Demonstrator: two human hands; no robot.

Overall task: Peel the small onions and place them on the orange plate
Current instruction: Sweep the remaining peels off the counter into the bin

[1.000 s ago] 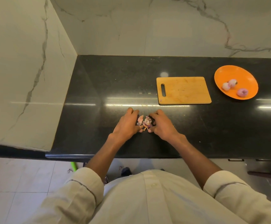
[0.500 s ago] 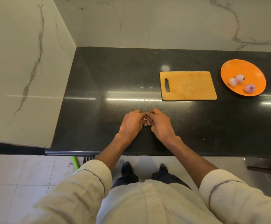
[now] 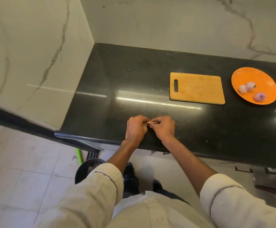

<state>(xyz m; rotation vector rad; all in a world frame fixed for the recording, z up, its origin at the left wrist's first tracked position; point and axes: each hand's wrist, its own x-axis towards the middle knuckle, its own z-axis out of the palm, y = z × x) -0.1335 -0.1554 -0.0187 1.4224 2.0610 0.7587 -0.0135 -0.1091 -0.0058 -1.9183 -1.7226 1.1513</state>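
While my left hand [image 3: 136, 129] and my right hand [image 3: 164, 127] meet over the near part of the black polished stone counter [image 3: 117, 79], both curl their fingers round a small pinkish clump of onion and papery skin [image 3: 151, 123] held between the fingertips. Only a sliver of it shows; I cannot tell whether a whole onion or only loose skin is in the grip. Both hands are closed on it, thumbs toward each other.

Beyond the hands, to the right, lies the rectangular pale wooden cutting board [image 3: 197, 88] with its slotted handle, bare on top. Just beside its right edge sits the round orange plate [image 3: 264, 76], carrying three peeled pale-purple small onions [image 3: 249, 87]: two touching, one apart nearer the front rim.

Judged hazards from this position:
- The piece is small and slick once bared; too light a pinch could let it drop off the counter edge, which lies close under my wrists, onto the tiled floor [image 3: 27, 178].
- Pulling skin too hard may tear flesh layers away.
- The plate is well apart from my hands; a long carry risks a slip.
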